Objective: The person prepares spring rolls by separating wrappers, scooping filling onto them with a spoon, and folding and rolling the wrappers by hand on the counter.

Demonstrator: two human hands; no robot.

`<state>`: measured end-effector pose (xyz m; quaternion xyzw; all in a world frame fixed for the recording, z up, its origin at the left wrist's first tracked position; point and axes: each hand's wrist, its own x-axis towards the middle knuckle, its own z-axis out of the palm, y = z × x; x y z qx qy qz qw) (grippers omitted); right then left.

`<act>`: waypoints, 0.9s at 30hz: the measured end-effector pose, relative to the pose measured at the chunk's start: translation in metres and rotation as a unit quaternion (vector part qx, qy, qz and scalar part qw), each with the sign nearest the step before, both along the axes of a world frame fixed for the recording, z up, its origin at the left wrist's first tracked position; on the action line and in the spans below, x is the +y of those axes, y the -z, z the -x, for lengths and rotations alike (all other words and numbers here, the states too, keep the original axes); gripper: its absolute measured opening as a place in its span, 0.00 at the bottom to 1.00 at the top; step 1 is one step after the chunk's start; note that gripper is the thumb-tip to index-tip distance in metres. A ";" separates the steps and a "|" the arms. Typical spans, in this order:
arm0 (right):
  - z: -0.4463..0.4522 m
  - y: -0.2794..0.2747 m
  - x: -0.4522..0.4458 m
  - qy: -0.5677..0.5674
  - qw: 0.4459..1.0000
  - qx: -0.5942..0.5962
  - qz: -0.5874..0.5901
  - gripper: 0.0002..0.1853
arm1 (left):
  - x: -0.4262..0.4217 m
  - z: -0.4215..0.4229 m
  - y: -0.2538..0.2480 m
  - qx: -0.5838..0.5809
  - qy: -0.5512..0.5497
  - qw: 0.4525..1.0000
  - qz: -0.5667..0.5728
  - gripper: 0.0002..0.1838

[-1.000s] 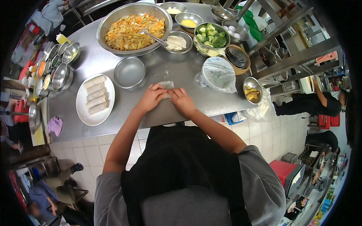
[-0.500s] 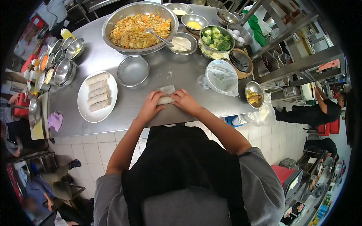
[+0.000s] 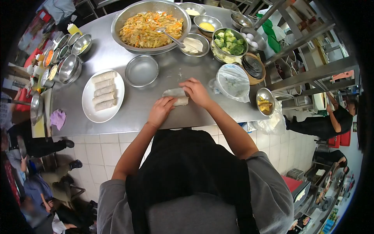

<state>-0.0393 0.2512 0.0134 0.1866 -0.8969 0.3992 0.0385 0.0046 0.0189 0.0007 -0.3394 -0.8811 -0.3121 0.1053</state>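
Observation:
A pale, partly rolled wrapper lies on the steel table in front of me, with a loose flap on its far side. My left hand rests with its fingers together on the roll's left end. At the right edge of the flap, my right hand has its fingertips pinched on the wrapper. To the left, a white oval plate holds several finished rolls. An empty metal bowl stands beyond my left hand.
A large colander of shredded vegetables stands at the back, beside a bowl of white sheets. Broccoli, a plastic-covered bowl and a small bowl are to the right. Stacked bowls stand left. Other people are around.
My right hand has moved off the roll to the far edge of the wrapper. My left hand has slid over the roll's left part. The view has shifted, and the table's contents appear farther right.

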 end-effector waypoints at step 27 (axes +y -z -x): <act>0.041 0.000 -0.028 0.035 0.995 -0.080 -0.039 0.08 | 0.006 0.002 0.009 -0.024 -0.027 0.998 0.059 0.22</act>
